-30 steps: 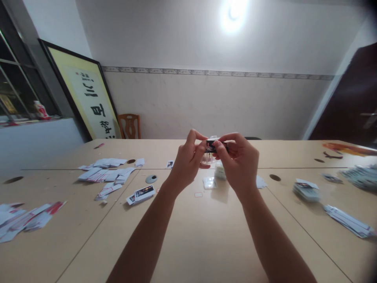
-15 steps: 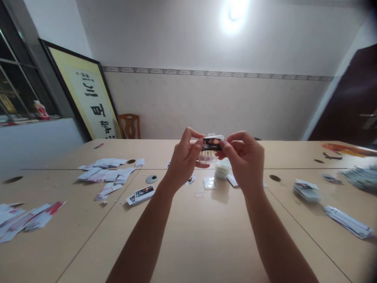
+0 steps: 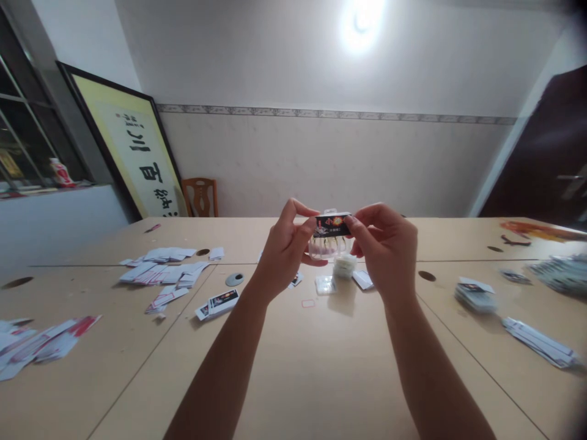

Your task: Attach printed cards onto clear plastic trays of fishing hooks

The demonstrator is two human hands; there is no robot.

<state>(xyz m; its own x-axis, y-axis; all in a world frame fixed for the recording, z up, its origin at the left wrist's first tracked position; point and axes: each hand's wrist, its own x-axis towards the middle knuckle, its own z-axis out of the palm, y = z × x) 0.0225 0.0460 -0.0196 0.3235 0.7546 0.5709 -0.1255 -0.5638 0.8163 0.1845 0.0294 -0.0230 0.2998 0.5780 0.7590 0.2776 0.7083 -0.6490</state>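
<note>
A small clear plastic packet with a dark printed header card [image 3: 331,234] is held up above the table between both hands. My left hand [image 3: 284,249] pinches its left end with thumb and fingers. My right hand [image 3: 386,249] pinches its right end. Below them on the wooden table [image 3: 312,366] lie a small stack of clear packets [image 3: 343,266], one flat clear packet [image 3: 326,284] and a white card [image 3: 363,279].
Loose printed cards lie spread at the left [image 3: 162,272] and far left [image 3: 36,345]. A dark-faced card stack [image 3: 217,303] and a grey disc [image 3: 235,279] sit left of centre. More card stacks [image 3: 477,295] line the right side. A framed calligraphy panel [image 3: 132,153] and a chair [image 3: 200,197] stand by the wall.
Both hands have drawn slightly apart and turned the packet, so its dark header card and clear body now face me. The white card on the table has come into view.
</note>
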